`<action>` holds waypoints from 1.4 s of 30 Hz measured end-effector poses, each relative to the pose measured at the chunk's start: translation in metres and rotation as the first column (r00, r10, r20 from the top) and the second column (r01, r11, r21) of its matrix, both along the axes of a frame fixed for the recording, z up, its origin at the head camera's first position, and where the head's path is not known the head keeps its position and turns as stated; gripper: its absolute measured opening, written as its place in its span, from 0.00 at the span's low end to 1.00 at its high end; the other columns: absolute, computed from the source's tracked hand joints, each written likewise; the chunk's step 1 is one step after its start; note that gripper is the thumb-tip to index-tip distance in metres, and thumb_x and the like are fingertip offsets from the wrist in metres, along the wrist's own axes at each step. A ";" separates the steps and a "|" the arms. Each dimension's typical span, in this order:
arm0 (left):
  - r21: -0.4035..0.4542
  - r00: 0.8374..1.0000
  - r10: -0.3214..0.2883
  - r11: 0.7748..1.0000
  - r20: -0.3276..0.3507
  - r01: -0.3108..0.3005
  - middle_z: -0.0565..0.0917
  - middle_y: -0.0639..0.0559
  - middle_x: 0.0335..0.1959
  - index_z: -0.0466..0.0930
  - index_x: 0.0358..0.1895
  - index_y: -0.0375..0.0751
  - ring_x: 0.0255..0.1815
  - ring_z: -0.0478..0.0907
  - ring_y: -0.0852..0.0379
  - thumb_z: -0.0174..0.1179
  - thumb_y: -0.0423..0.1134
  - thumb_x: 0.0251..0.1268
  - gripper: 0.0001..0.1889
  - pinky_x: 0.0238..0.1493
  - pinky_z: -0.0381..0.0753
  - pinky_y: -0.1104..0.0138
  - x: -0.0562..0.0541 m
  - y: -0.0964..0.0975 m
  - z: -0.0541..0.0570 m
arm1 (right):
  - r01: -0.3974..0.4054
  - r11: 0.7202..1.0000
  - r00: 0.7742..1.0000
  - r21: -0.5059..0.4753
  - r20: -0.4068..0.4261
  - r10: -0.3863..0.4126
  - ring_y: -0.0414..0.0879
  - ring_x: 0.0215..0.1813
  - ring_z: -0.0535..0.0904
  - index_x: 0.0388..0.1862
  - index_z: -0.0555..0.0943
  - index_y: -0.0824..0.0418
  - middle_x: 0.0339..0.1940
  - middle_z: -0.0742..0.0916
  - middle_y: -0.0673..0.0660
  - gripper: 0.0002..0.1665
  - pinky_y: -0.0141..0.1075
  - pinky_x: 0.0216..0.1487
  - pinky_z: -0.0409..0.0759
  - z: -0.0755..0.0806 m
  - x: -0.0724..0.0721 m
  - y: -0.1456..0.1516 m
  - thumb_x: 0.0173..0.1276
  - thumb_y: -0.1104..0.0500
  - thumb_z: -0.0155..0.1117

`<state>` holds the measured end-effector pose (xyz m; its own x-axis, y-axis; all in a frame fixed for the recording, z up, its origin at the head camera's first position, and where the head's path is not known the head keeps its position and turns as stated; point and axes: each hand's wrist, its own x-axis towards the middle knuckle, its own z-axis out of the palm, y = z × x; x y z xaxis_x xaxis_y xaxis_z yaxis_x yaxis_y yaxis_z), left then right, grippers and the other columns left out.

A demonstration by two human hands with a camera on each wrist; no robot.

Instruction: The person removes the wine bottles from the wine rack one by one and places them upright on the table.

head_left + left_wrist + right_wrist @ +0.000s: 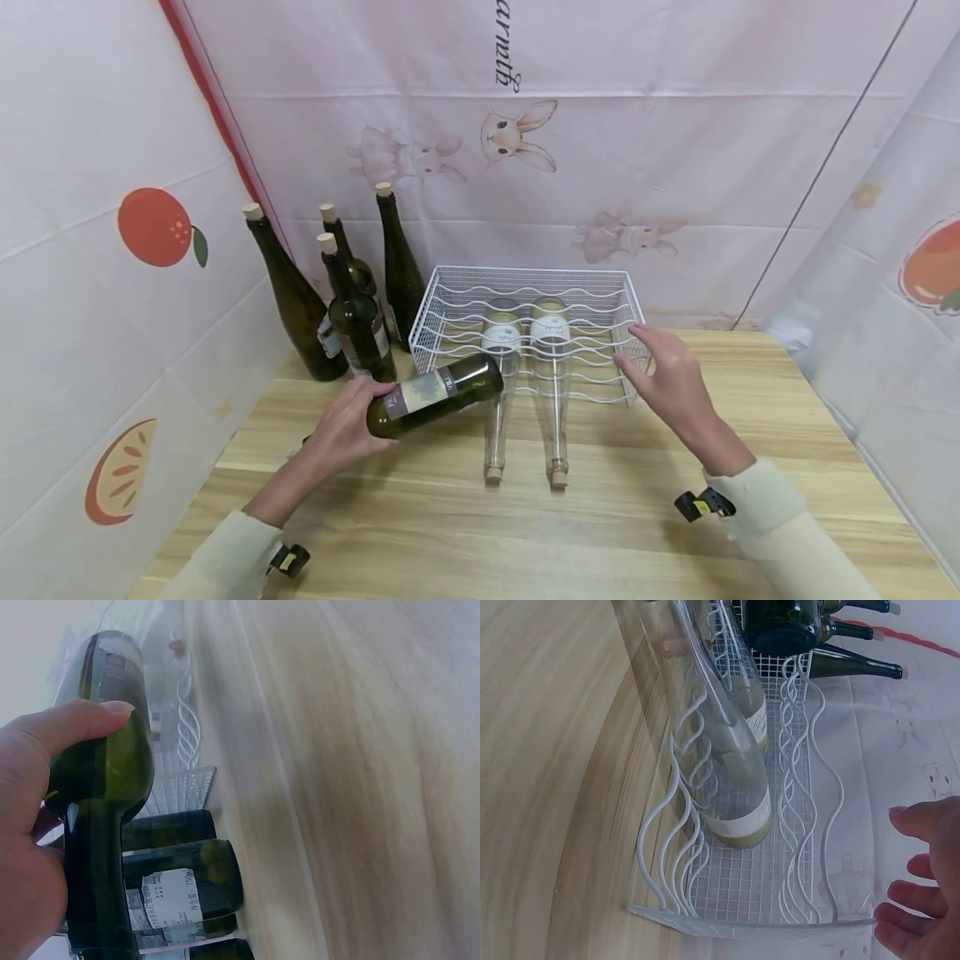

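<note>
Already, two clear bottles (550, 329) were laid in the wire rack (592, 282), a green bottle (468, 380) was clasped by the left grip (347, 423) at the rack's near left, the right grip (672, 379) was spread, and four dark bottles (295, 310) were left standing.

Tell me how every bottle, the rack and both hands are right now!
Green bottle: held, tilted, cork not clear to see.
Two clear bottles: lying in the rack, corked.
Four dark bottles: standing, corked.
White rack: partly filled.
Left hand: gripping the green bottle.
Right hand: beside the rack, holding nothing.
</note>
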<state>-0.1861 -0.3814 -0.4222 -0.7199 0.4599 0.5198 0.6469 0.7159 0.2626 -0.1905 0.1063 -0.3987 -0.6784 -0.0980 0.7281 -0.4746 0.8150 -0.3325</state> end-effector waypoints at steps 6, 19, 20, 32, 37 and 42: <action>-0.005 1.000 -0.025 1.000 -0.001 0.025 0.82 0.44 0.50 0.80 0.59 0.33 0.51 0.79 0.49 0.91 0.36 0.21 0.48 0.50 0.85 0.54 -0.001 0.005 0.003 | -0.062 0.997 0.997 0.048 -0.049 0.065 0.68 0.57 0.84 0.58 0.82 0.74 0.55 0.88 0.73 0.33 0.60 0.59 0.84 0.002 0.003 -0.005 0.54 0.63 0.83; -0.041 0.997 -0.055 0.997 0.061 0.058 0.81 0.45 0.50 0.79 0.61 0.33 0.50 0.77 0.52 0.90 0.39 0.26 0.47 0.47 0.85 0.57 -0.001 0.027 0.014 | -0.169 0.969 0.975 0.178 -0.117 0.191 0.70 0.58 0.84 0.61 0.79 0.76 0.55 0.87 0.73 0.44 0.61 0.60 0.83 0.002 0.007 -0.017 0.47 0.59 0.86; -0.045 0.996 -0.059 0.997 0.061 0.062 0.81 0.46 0.50 0.80 0.61 0.33 0.49 0.76 0.52 0.90 0.39 0.27 0.47 0.46 0.84 0.58 -0.001 0.029 0.015 | -0.176 0.966 0.973 0.187 -0.117 0.200 0.70 0.59 0.84 0.62 0.79 0.76 0.56 0.86 0.73 0.45 0.61 0.61 0.83 0.002 0.007 -0.018 0.46 0.58 0.87; -0.058 0.990 -0.103 0.992 0.099 0.109 0.81 0.45 0.53 0.78 0.63 0.35 0.53 0.76 0.52 0.89 0.38 0.30 0.47 0.50 0.86 0.58 -0.002 0.050 0.017 | -0.261 0.922 0.942 0.285 -0.135 0.308 0.65 0.60 0.82 0.65 0.77 0.75 0.58 0.85 0.70 0.51 0.55 0.62 0.83 0.002 0.012 -0.034 0.44 0.52 0.87; -0.072 0.988 -0.119 0.989 0.097 0.127 0.81 0.44 0.54 0.78 0.62 0.35 0.54 0.77 0.51 0.89 0.38 0.31 0.46 0.52 0.88 0.59 -0.003 0.058 0.017 | -0.297 0.904 0.927 0.306 -0.133 0.349 0.65 0.61 0.82 0.65 0.77 0.76 0.59 0.84 0.70 0.53 0.54 0.62 0.84 0.001 0.013 -0.041 0.42 0.54 0.89; -0.086 0.986 -0.138 0.986 0.093 0.146 0.81 0.45 0.54 0.78 0.62 0.36 0.54 0.77 0.52 0.88 0.38 0.32 0.45 0.54 0.88 0.59 -0.005 0.067 0.016 | -0.303 0.885 0.921 0.352 -0.131 0.367 0.61 0.61 0.83 0.63 0.78 0.76 0.59 0.85 0.69 0.51 0.51 0.63 0.84 0.000 0.016 -0.051 0.43 0.52 0.89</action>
<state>-0.1909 -0.3144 -0.4061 -0.6843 0.6036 0.4092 0.7214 0.6423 0.2589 -0.1743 0.0555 -0.3989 -0.4167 -0.5433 0.7288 -0.7656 0.6420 0.0409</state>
